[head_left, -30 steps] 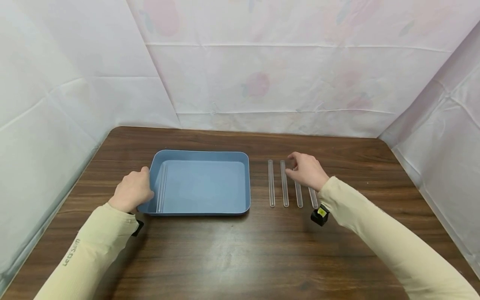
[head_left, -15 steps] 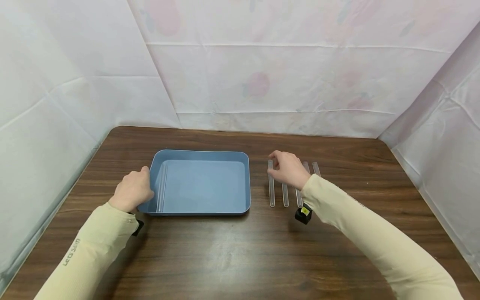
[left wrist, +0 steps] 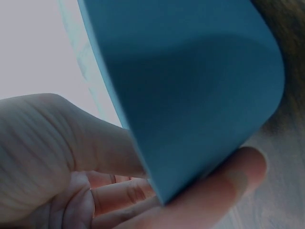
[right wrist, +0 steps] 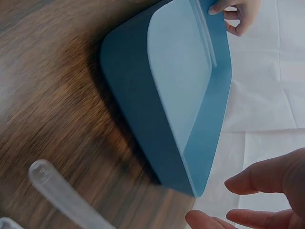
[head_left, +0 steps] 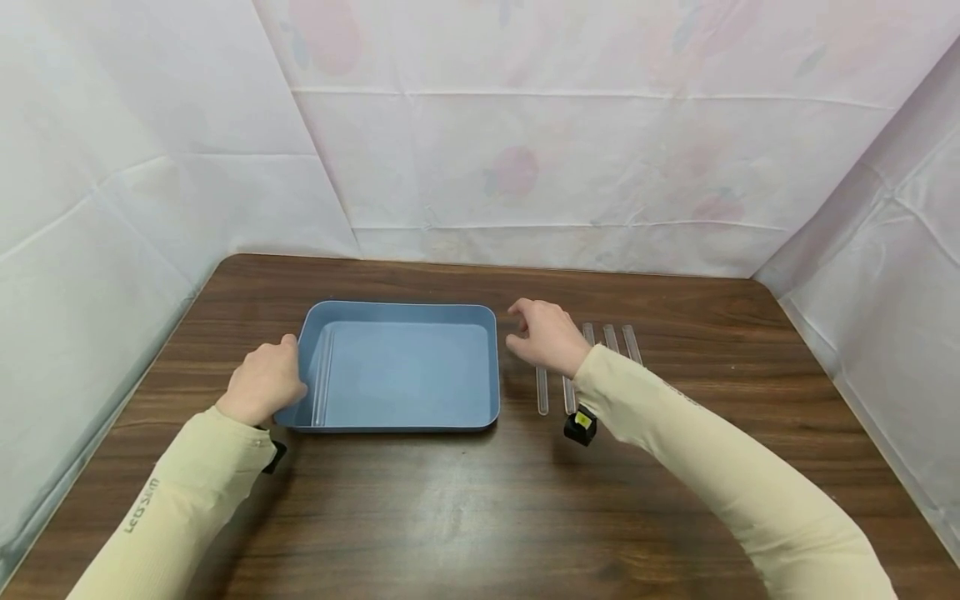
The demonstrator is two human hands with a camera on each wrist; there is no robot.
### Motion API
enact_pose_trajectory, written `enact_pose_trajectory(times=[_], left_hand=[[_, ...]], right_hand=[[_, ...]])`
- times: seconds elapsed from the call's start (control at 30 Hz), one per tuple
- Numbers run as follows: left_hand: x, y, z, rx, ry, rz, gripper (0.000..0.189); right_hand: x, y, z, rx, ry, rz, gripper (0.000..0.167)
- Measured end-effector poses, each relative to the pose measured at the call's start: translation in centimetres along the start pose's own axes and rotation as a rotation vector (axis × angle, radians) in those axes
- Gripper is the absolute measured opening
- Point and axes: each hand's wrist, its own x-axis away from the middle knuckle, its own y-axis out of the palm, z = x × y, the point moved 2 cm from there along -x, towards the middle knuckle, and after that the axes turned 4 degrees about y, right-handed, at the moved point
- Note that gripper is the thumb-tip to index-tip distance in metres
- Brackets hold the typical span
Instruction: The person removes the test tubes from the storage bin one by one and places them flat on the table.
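Observation:
My left hand [head_left: 262,383] grips the left wall of a shallow blue tray [head_left: 412,429]. In the left wrist view, the thumb and fingers lie on opposite sides of the tray's wall [left wrist: 190,95]. Inside the tray, along its left side, lies a clear tube [head_left: 323,375]. My right hand [head_left: 551,337] hovers just right of the tray, thumb and fingers apart and holding nothing. Beneath it are several clear tubes in a row, including the leftmost tube [head_left: 542,393]; hand and sleeve cover parts of them. One tube's rounded end [right wrist: 43,172] shows in the right wrist view.
The tray and tubes lie on a dark wooden table [head_left: 450,517]. White cloth [head_left: 600,150] with faint fruit prints hangs behind the table, and more pale cloth hangs at both sides.
My right hand has moved left across the tubes toward the tray's right edge, uncovering tubes on the right. My left hand has stayed at the tray's left wall.

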Motion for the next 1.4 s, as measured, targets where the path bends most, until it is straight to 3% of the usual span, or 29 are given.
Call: enact_pose_trajectory(times=[0.93, 1.4], left_hand=[[0.1, 0.2, 0.1, 0.009, -0.002, 0.000, 0.041], [0.2, 0.1, 0.3, 0.010, 0.000, 0.012, 0.039]], right_hand=[[-2.1, 3.0, -5.7, 0.030, -0.079, -0.057, 0.042], [-2.7, 5.0, -8.1, 0.015, -0.113, -0.136, 0.043]])
